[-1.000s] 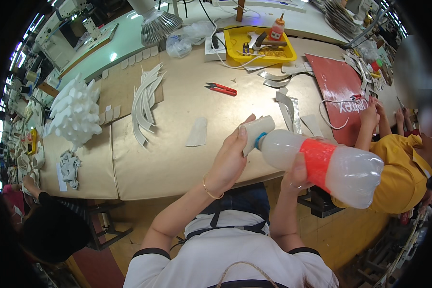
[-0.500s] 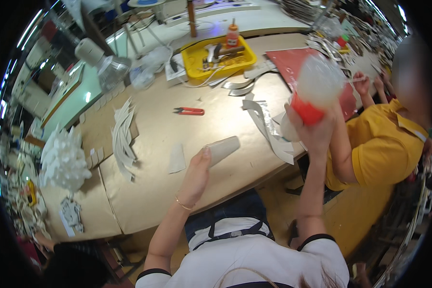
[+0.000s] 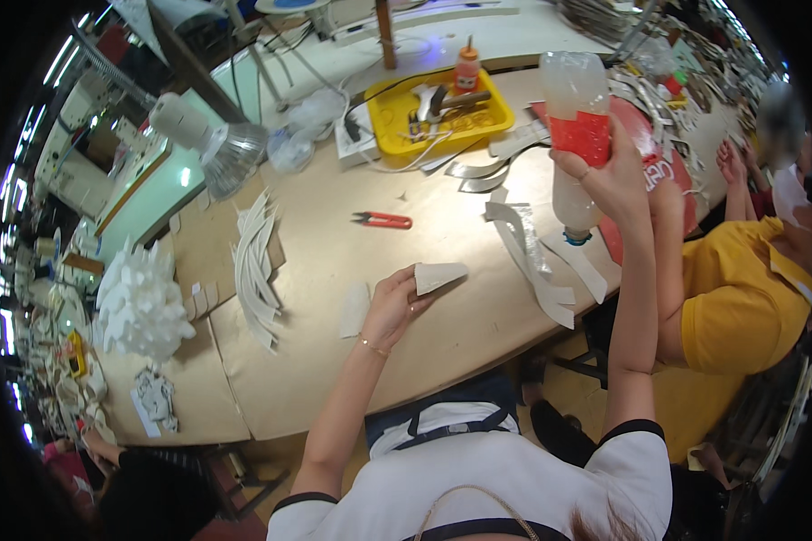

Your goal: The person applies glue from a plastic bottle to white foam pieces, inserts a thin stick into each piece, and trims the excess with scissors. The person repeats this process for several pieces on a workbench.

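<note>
My left hand pinches a small off-white tapered piece just above the table. In my right hand is a clear plastic bottle with a red label, held upside down with its blue cap lowest. Cloudy whitish contents show through its wall. The bottle is well apart from the piece, to its right. A similar pale piece lies left of my left hand. Beyond that hand rest red-handled thread snips. Pale curved strips lie below the bottle.
A yellow tray of tools and a small orange-topped bottle stands at the back. Left are a strip bundle, a lamp and a white spiky pile. A person in a yellow shirt sits close on my right.
The bottle has swung left and turned upright on its cap end, cap down. My left hand has turned the tapered piece a little. The view has shifted slightly.
</note>
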A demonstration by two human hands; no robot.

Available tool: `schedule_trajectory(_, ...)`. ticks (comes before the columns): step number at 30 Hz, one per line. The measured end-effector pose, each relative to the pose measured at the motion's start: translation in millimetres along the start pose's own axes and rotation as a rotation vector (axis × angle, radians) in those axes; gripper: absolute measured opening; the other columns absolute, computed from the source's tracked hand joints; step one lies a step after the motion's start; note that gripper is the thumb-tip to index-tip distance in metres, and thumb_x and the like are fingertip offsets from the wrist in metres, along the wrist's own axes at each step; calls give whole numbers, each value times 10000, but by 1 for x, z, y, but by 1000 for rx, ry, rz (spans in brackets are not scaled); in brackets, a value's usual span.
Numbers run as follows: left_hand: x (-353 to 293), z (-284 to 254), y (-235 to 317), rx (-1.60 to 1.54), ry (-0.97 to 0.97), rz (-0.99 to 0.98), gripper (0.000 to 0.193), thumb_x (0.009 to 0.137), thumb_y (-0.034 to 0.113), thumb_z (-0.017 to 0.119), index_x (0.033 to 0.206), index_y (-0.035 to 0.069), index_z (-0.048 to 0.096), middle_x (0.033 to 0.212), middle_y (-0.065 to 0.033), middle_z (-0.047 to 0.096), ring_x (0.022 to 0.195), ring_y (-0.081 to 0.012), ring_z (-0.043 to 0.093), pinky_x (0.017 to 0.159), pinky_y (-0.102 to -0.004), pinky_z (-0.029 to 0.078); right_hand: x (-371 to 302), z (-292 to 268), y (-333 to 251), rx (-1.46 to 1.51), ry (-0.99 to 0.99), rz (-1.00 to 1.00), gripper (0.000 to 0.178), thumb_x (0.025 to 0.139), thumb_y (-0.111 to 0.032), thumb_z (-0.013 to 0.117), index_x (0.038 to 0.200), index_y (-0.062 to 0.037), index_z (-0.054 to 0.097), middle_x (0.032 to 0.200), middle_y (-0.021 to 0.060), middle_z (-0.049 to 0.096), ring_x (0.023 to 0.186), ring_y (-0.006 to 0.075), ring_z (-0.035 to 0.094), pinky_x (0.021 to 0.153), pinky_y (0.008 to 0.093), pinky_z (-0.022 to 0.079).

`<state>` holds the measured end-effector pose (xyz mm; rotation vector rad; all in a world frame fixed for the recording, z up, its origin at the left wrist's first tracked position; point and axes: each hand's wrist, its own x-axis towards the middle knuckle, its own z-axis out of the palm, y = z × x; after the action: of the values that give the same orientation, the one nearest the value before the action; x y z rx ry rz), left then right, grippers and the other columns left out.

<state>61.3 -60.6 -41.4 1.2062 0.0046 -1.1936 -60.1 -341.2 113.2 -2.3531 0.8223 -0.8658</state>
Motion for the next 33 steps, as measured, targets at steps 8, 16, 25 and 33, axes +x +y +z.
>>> schedule_trajectory(8,-7,-13,-5,360,125,110,373,987,89,483,1330,-56,509,1182,-148,655,1020,-208,664,852,-274,558,-3,7,3,-208,-94,-51,675,649,-399,803,1206,-75,605,869,135,727,786,297,712,719,390,534)
schedule_trajectory(16,-90,49,58,1098,90,823,358,891,35,578,1248,51,605,1250,-161,631,1207,-341,569,1038,-423,428,58,-16,10,-647,-43,-128,668,684,-349,785,1281,-136,573,981,92,715,881,331,681,802,410,530)
schedule_trajectory(25,-181,110,132,1375,-609,1446,222,841,191,684,1061,220,671,1197,-51,621,1143,-251,597,967,-419,454,165,32,76,-1835,-259,-592,241,870,-215,603,1066,-155,729,1103,86,677,1167,271,573,1107,550,271)
schedule_trajectory(33,-175,79,143,1217,-448,1241,197,734,98,744,895,160,650,1003,-91,690,971,-295,688,835,-467,536,201,61,161,-1933,-262,-572,257,890,-259,575,1063,-156,736,1148,59,678,1229,258,538,1179,554,165)
